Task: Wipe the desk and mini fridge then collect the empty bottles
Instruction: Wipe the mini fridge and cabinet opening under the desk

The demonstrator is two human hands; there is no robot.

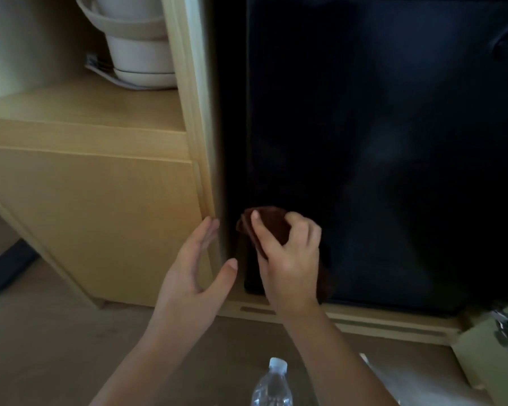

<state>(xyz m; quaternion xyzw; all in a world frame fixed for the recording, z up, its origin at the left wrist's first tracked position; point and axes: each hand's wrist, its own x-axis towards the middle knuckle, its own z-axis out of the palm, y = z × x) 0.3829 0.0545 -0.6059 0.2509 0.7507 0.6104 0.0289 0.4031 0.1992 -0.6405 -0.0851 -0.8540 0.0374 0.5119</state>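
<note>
R hand [291, 259] grips dark red cloth [272, 222], pressed to lower-left corner of mini fridge [379, 127]; L hand [194, 273] empty, fingers straight, beside wooden cabinet [100, 215]; clear bottle [272, 385] below wrists

Pale wooden shelf [79, 112], low wooden bottom board [364, 321] and tan floor [56, 332].
On the shelf, a round white pot [138, 51] sitting on a flat white tray [115, 79], close to the right wall. On the bottom board, a big black mini fridge [379, 142], standing upright. Down by the floor, a clear plastic bottle with a white cap [273, 385], upright, its foot out of view.
</note>
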